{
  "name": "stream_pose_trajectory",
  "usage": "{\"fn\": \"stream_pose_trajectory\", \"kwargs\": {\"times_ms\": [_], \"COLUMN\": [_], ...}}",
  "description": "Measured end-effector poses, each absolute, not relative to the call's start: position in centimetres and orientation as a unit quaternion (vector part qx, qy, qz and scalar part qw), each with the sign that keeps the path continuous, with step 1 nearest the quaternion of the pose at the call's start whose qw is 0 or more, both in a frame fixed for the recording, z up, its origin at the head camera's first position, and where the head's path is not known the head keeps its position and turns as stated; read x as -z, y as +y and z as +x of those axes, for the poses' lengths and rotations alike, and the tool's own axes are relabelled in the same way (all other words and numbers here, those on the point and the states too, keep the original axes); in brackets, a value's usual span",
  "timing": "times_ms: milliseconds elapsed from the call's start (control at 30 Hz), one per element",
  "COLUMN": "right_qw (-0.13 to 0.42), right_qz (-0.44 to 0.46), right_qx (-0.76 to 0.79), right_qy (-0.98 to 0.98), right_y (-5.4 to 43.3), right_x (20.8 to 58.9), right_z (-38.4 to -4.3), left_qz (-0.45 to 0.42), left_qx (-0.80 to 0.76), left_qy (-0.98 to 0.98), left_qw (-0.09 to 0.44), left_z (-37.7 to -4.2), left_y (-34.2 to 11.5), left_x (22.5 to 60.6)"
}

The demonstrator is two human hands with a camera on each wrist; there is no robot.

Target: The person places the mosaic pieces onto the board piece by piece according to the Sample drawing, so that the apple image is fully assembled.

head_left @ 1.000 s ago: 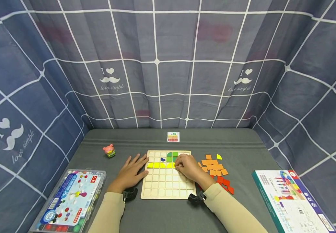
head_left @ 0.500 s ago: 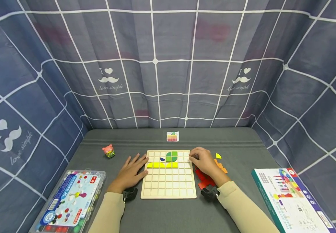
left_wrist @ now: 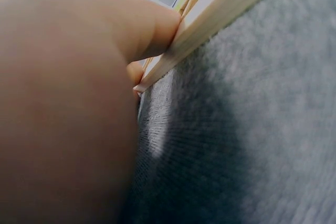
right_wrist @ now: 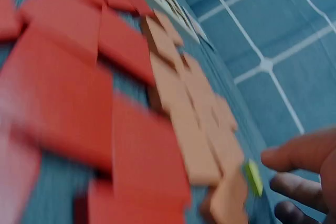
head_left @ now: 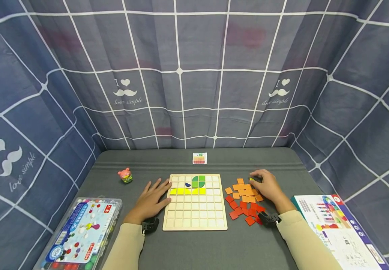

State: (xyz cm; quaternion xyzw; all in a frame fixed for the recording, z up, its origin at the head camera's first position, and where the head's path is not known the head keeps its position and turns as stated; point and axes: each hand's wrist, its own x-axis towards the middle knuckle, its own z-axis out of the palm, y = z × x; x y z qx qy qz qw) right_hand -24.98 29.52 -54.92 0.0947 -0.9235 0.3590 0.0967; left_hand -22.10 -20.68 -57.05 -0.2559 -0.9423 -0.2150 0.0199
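Note:
A wooden grid board (head_left: 194, 215) lies mid-table. Yellow tiles (head_left: 180, 191) form a row in it, with green tiles (head_left: 199, 179) and a small dark blue piece (head_left: 188, 184) above them. My left hand (head_left: 152, 200) rests with spread fingers at the board's left edge; in the left wrist view its fingertips touch the wooden rim (left_wrist: 194, 40). Right of the loose tiles, my right hand (head_left: 268, 185) reaches to a yellow rounded tile (right_wrist: 253, 178), mostly covered in the head view. In the right wrist view the fingers (right_wrist: 299, 153) are extended right beside that tile.
Loose orange tiles (head_left: 246, 192) and red tiles (head_left: 243, 210) lie between board and right hand. A pattern card (head_left: 199, 158) is behind the board. A pig figurine (head_left: 125, 174) and a clear plastic case (head_left: 83, 228) stand left, a white box (head_left: 339, 228) right.
My right hand has left the board and moved right, past the loose tiles, to the yellow rounded tile. A yellow tile shows at the row's right end. The left hand has stayed put.

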Motion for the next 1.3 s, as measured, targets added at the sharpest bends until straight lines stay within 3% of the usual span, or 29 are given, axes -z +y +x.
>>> {"fn": "stream_pose_trajectory", "kwargs": {"times_ms": [167, 800, 1300], "right_qw": [0.059, 0.107, 0.106], "right_qz": [0.098, 0.08, 0.061], "right_qx": [-0.379, -0.321, -0.33], "right_qy": [-0.918, -0.938, -0.936], "right_y": [31.1, 29.8, 29.0], "right_x": [55.7, 55.9, 55.3], "right_z": [-24.7, -24.9, -24.4], "left_qz": [-0.257, -0.259, -0.263], "left_qx": [0.214, 0.216, 0.222], "left_qy": [-0.942, -0.941, -0.938], "left_qw": [0.021, 0.031, 0.038], "left_z": [-22.1, -22.0, -21.9], "left_y": [-20.8, -20.8, -20.6], "left_x": [57.1, 57.1, 57.0]}}
